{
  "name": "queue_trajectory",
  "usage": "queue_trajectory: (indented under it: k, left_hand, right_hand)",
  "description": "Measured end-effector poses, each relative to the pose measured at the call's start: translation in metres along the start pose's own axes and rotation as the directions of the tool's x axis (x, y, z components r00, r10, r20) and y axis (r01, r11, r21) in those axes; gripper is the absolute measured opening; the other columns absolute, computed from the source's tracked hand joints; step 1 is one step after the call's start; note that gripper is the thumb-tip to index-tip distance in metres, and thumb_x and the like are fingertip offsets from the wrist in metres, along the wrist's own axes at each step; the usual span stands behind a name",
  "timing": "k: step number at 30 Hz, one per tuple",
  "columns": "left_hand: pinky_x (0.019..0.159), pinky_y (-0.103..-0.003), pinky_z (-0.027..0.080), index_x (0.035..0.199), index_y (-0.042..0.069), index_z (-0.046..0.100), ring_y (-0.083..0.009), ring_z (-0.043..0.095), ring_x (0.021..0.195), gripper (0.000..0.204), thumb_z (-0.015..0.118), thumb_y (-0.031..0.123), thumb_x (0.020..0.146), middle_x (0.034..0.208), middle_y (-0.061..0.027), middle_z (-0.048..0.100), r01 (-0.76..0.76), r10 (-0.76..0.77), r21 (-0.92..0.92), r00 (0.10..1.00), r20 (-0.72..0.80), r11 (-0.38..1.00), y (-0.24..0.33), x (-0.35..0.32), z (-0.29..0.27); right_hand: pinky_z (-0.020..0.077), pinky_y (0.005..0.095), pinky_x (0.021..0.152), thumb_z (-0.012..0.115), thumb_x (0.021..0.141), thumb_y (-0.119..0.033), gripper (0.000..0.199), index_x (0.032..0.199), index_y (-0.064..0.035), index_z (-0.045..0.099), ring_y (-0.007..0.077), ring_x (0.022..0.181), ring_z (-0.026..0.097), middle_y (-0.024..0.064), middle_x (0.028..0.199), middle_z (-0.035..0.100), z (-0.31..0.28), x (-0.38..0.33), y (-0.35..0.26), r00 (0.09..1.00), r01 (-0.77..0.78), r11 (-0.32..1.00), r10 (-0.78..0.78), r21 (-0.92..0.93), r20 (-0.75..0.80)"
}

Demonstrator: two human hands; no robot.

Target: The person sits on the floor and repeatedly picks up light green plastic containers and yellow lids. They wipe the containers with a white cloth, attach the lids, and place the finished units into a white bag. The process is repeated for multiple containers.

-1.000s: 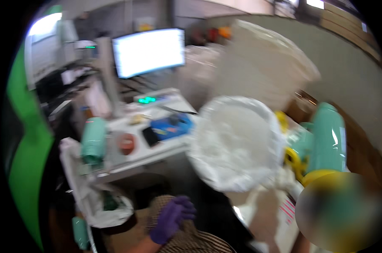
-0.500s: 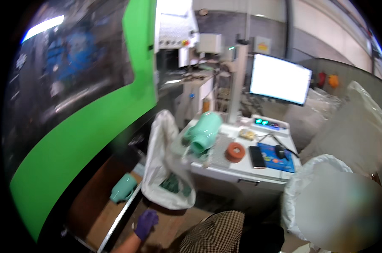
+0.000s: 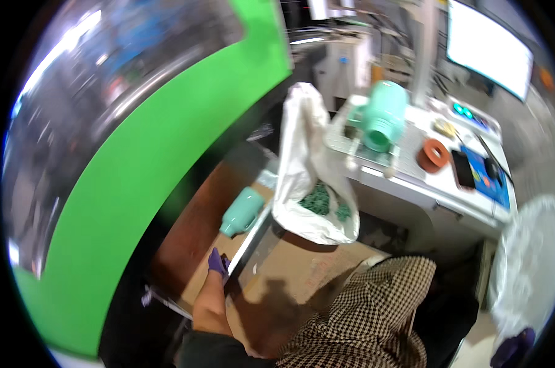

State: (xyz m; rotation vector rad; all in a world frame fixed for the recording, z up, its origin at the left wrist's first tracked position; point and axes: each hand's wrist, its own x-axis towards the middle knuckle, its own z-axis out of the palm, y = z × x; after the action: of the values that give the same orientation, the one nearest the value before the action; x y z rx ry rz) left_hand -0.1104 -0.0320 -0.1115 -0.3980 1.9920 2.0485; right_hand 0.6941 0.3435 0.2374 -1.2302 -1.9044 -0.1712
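Note:
My left hand [image 3: 218, 264], in a purple glove, rests on the metal rail [image 3: 253, 236] at the edge of a brown tray [image 3: 191, 239] under the green machine guard; its fingers curl at the rail, but the grip is too small to read. A mint-green moulded cup [image 3: 242, 211] lies on its side on the tray, a short way beyond that hand. My right hand [image 3: 513, 346], also gloved, shows only partly at the lower right rim, beside a large white bag [image 3: 529, 264].
A white bag [image 3: 311, 178] holding several green scraps hangs off the grey work table [image 3: 412, 187]. On the table are another mint-green part [image 3: 382, 116], an orange tape roll [image 3: 434, 154], a phone [image 3: 463, 168] and a monitor [image 3: 489, 37]. The green guard [image 3: 142, 159] fills the left.
My view has swung left and down toward the machine. My left hand has reached forward onto the rail by the tray. The mint-green cup now lies closer.

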Motion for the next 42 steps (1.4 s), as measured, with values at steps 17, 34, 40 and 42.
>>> queue_trajectory:
  k: [17, 34, 40, 42]
  left_hand:
    - [0.073, -0.034, 0.051, 0.103, 0.005, 0.067, -0.0216, 0.061, 0.085, 0.038, 0.058, 0.041, 0.097, 0.099, -0.006, 0.065, 0.252, -0.252, -0.026, 0.943, -0.215, 0.967, 0.016, 0.134, 0.068]
    - [0.082, -0.042, 0.052, 0.092, 0.011, 0.07, -0.0332, 0.061, 0.097, 0.017, 0.074, 0.004, 0.077, 0.102, -0.0094, 0.065, -0.912, 0.512, 0.337, 0.179, 0.84, -0.234, 0.171, -0.112, 0.049]
    - [0.078, -0.039, 0.052, 0.106, 0.011, 0.064, -0.0301, 0.062, 0.088, 0.025, 0.067, 0.006, 0.082, 0.098, -0.0077, 0.063, -0.951, 0.1, -0.262, -0.28, 0.955, -0.167, 0.257, -0.287, 0.15]
    - [0.077, -0.039, 0.053, 0.109, 0.013, 0.063, -0.0291, 0.062, 0.087, 0.026, 0.065, 0.007, 0.084, 0.097, -0.0073, 0.063, -0.924, 0.104, -0.379, -0.383, 0.918, -0.053, 0.244, -0.323, 0.177]
  right_hand:
    - [0.0459, 0.0367, 0.079, 0.07, 0.078, -0.016, 0.063, 0.139, -0.0077, 0.057, 0.0272, 0.09, 0.054, 0.012, 0.102, 0.054, 0.088, -0.043, -0.121, 0.836, -0.114, 0.986, 0.03, 0.119, 0.548]
    - [0.0489, 0.0339, 0.062, 0.074, 0.081, -0.019, 0.056, 0.134, -0.0085, 0.061, 0.0213, 0.067, 0.057, 0.0066, 0.079, 0.058, 0.137, 0.05, -0.194, 0.644, 0.488, 0.608, -0.735, 0.626, 0.211]
    - [0.0493, 0.0343, 0.057, 0.074, 0.085, -0.021, 0.051, 0.133, -0.0096, 0.063, 0.0194, 0.06, 0.057, 0.0058, 0.074, 0.059, 0.161, 0.024, -0.247, 0.703, 0.146, 0.51, -0.656, 0.848, 0.273]
    - [0.0494, 0.0355, 0.057, 0.072, 0.089, -0.023, 0.046, 0.133, -0.0105, 0.064, 0.02, 0.061, 0.058, 0.0073, 0.079, 0.06, 0.17, 0.017, -0.266, 0.751, -0.126, 0.518, -0.507, 0.846, 0.422]
